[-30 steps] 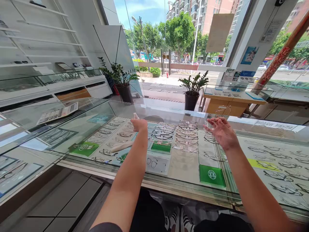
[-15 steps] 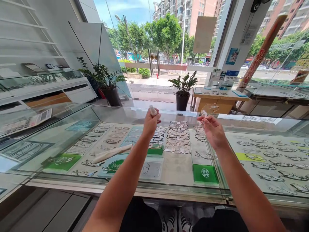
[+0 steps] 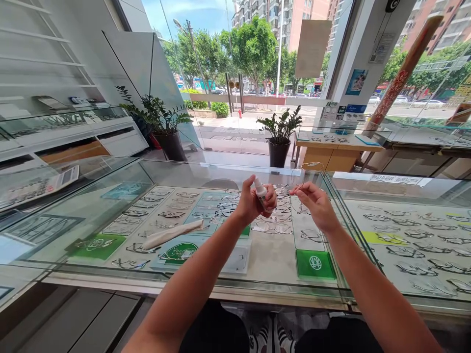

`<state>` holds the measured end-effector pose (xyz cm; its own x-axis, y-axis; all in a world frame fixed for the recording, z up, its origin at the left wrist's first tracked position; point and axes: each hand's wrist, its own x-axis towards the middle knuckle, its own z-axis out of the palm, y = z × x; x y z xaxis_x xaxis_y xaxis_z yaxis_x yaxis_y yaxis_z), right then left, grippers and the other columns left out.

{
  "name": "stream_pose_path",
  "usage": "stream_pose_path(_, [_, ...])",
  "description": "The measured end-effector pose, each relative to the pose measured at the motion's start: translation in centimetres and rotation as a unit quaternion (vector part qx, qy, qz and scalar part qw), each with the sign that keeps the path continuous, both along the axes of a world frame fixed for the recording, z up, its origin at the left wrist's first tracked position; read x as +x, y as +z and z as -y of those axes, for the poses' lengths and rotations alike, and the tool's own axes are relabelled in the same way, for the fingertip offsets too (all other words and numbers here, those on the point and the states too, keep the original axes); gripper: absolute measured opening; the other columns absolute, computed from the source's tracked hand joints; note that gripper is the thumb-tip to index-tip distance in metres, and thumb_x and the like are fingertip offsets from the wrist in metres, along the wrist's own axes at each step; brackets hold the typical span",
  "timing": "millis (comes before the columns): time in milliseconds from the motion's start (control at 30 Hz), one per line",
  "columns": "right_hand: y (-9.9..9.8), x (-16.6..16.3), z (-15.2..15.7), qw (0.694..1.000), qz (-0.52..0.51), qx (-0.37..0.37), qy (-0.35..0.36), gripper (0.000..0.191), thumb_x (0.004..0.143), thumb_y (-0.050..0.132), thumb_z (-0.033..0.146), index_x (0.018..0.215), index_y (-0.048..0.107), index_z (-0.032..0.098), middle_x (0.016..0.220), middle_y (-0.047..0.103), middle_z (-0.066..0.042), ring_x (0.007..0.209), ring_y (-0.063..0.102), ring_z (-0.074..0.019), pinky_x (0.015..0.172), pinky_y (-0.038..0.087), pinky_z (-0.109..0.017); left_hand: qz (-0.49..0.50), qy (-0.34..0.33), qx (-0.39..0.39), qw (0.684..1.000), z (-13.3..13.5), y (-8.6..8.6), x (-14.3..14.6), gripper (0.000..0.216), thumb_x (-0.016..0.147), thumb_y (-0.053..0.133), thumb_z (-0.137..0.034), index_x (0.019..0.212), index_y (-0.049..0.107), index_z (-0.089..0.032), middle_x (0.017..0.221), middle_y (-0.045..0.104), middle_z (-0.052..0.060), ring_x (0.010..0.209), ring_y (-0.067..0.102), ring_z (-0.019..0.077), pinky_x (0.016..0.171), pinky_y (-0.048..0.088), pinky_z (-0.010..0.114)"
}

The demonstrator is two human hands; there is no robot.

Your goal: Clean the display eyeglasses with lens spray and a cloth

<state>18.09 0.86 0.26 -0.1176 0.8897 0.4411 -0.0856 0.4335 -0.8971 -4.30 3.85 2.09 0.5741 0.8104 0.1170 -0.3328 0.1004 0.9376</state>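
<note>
My left hand (image 3: 253,200) is wrapped round a small white spray bottle (image 3: 261,190), whose nozzle end points up between thumb and fingers. To the right of it, my right hand (image 3: 312,203) pinches a pair of thin-rimmed eyeglasses (image 3: 312,166) between thumb and fingertips. The lenses are clear and hard to make out against the bright background. Both hands are above the glass display counter (image 3: 272,260), close together but apart. A rolled beige cloth (image 3: 171,234) lies on the counter to the left of my left forearm.
Rows of eyeglasses (image 3: 272,215) lie inside the counter, beside a green logo block (image 3: 315,264). A second glass case (image 3: 423,235) adjoins on the right. Potted plants (image 3: 278,132) stand beyond the counter, before the glass front. A calculator-like printed board (image 3: 55,184) lies at left.
My left hand has moved right and slightly down, turning so the spray bottle shows more. My right hand has shifted left with the eyeglasses, which have tilted; the hands are closer together.
</note>
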Motion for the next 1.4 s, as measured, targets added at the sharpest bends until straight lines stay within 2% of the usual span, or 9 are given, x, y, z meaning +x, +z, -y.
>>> stream_pose_path(133, [-0.2, -0.5, 0.4, 0.999, 0.02, -0.008, 0.03, 0.02, 0.1, 0.072, 0.048, 0.102, 0.075, 0.029, 0.107, 0.078, -0.004, 0.108, 0.067, -0.0232, 0.104, 0.051, -0.042, -0.072, 0.038, 0.057, 0.995, -0.2, -0.9, 0.4, 0.066, 0.086, 0.043, -0.085, 0.065, 0.049, -0.022, 0.058, 0.039, -0.001, 0.053, 0.034, 0.0132, 0.048, 0.02, 0.026])
stream_pose_path(233, [-0.2, -1.1, 0.8, 0.998, 0.029, -0.014, 0.057, 0.019, 0.102, 0.069, 0.047, 0.103, 0.076, 0.029, 0.108, 0.076, -0.004, 0.108, 0.067, -0.0229, 0.102, 0.051, -0.041, -0.138, 0.124, 0.13, 0.974, -0.2, -1.5, 0.9, 0.064, 0.088, 0.048, -0.08, 0.07, 0.058, -0.02, 0.064, 0.049, 0.0, 0.056, 0.04, 0.0123, 0.051, 0.03, 0.026])
stream_pose_path(333, [-0.2, -1.7, 1.1, 0.997, 0.029, -0.022, 0.07, 0.021, 0.102, 0.069, 0.048, 0.103, 0.076, 0.029, 0.107, 0.076, -0.004, 0.108, 0.067, -0.0233, 0.102, 0.052, -0.041, -0.165, 0.169, 0.177, 0.955, -0.2, -1.9, 1.2, 0.063, 0.092, 0.047, -0.077, 0.071, 0.059, -0.019, 0.068, 0.053, 0.001, 0.06, 0.044, 0.0129, 0.054, 0.037, 0.027])
stream_pose_path(733, [-0.7, -1.8, 0.8, 0.994, -0.008, -0.036, 0.102, 0.021, 0.1, 0.071, 0.05, 0.103, 0.077, 0.03, 0.107, 0.076, -0.003, 0.11, 0.068, -0.0239, 0.112, 0.051, -0.045, -0.169, 0.166, 0.178, 0.955, 0.1, -1.7, 1.4, 0.062, 0.093, 0.045, -0.077, 0.072, 0.055, -0.02, 0.07, 0.052, 0.001, 0.062, 0.044, 0.0136, 0.057, 0.038, 0.027])
stream_pose_path(900, [-0.6, -1.6, 0.3, 0.985, -0.119, -0.089, 0.088, 0.021, 0.092, 0.081, 0.05, 0.096, 0.075, 0.03, 0.105, 0.075, -0.002, 0.11, 0.069, -0.0231, 0.118, 0.049, -0.047, -0.197, 0.136, 0.245, 0.939, 0.7, -1.7, 1.5, 0.059, 0.099, 0.046, -0.071, 0.069, 0.05, -0.02, 0.072, 0.049, 0.0, 0.067, 0.042, 0.0146, 0.062, 0.033, 0.029])
stream_pose_path(1000, [-0.5, -1.4, 0.2, 0.98, -0.146, -0.098, 0.094, 0.018, 0.092, 0.081, 0.047, 0.095, 0.075, 0.03, 0.105, 0.074, -0.001, 0.11, 0.069, -0.0226, 0.117, 0.05, -0.046, -0.226, 0.127, 0.287, 0.922, 0.8, -2.1, 1.5, 0.057, 0.102, 0.048, -0.067, 0.07, 0.045, -0.02, 0.071, 0.044, -0.001, 0.07, 0.039, 0.0147, 0.066, 0.03, 0.03])
stream_pose_path(1167, [-0.6, -1.2, 0.0, 0.979, -0.151, -0.097, 0.095, 0.014, 0.094, 0.079, 0.043, 0.096, 0.076, 0.03, 0.105, 0.073, -0.001, 0.111, 0.068, -0.0213, 0.115, 0.051, -0.042, -0.284, 0.107, 0.279, 0.911, 1.2, -2.3, 1.6, 0.059, 0.101, 0.049, -0.07, 0.07, 0.043, -0.02, 0.065, 0.041, -0.003, 0.066, 0.037, 0.0143, 0.063, 0.026, 0.03])
stream_pose_path(1300, [-0.7, -1.0, -0.1, 0.979, -0.146, -0.104, 0.093, 0.017, 0.093, 0.08, 0.045, 0.097, 0.075, 0.03, 0.106, 0.074, -0.002, 0.111, 0.069, -0.0225, 0.116, 0.051, -0.045, -0.249, 0.127, 0.262, 0.924, 0.8, -1.8, 1.4, 0.06, 0.1, 0.047, -0.072, 0.071, 0.049, -0.02, 0.072, 0.049, 0.0, 0.07, 0.044, 0.0158, 0.063, 0.037, 0.028])
stream_pose_path(1400, [-0.5, -0.8, -0.1, 0.979, -0.153, -0.107, 0.087, 0.018, 0.091, 0.081, 0.045, 0.096, 0.075, 0.03, 0.105, 0.075, -0.002, 0.11, 0.07, -0.0225, 0.117, 0.051, -0.046, -0.199, 0.203, 0.206, 0.936, -1.2, -1.3, -0.5, 0.058, 0.094, 0.052, -0.077, 0.08, 0.056, -0.021, 0.081, 0.055, 0.002, 0.076, 0.053, 0.0181, 0.065, 0.052, 0.029])
